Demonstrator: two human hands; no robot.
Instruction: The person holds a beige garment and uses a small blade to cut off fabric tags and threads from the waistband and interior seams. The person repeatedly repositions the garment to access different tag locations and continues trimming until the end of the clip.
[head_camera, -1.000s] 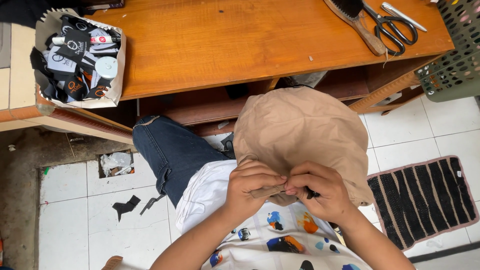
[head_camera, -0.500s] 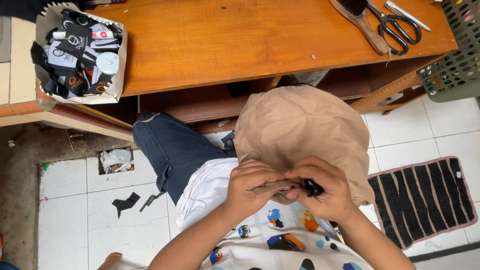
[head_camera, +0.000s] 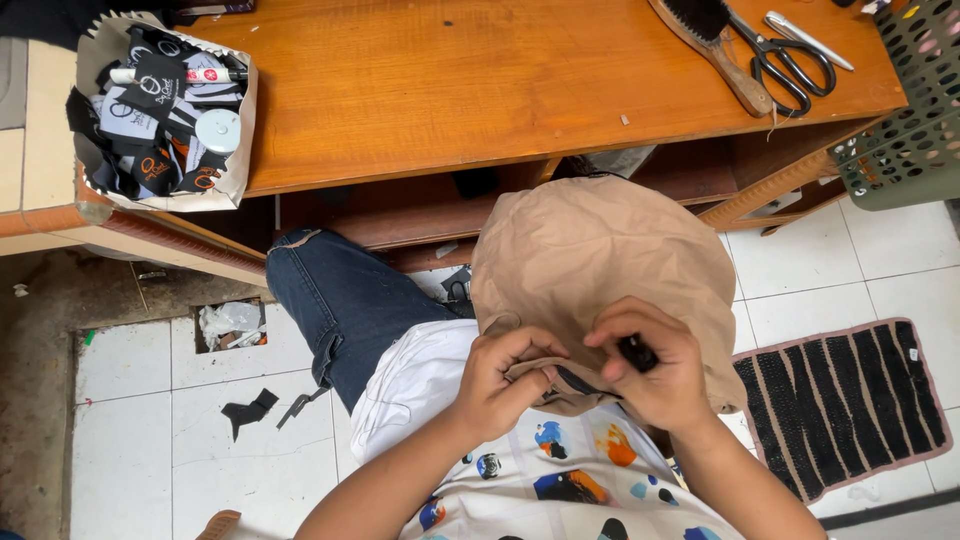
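Black labels (head_camera: 160, 110) — white bag (head_camera: 235, 180), table-left

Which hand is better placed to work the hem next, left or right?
Right, probably. The right hand already holds a small black tool at the tan fabric, while the left hand pinches the edge.

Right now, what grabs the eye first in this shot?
The tan cloth draped over the person's lap, mid-frame, with the left hand and right hand pinching its near edge; the right hand also grips a small black tool. Next, the orange wooden table above, with a bag of black labels at its left end and scissors and a brush at its right.
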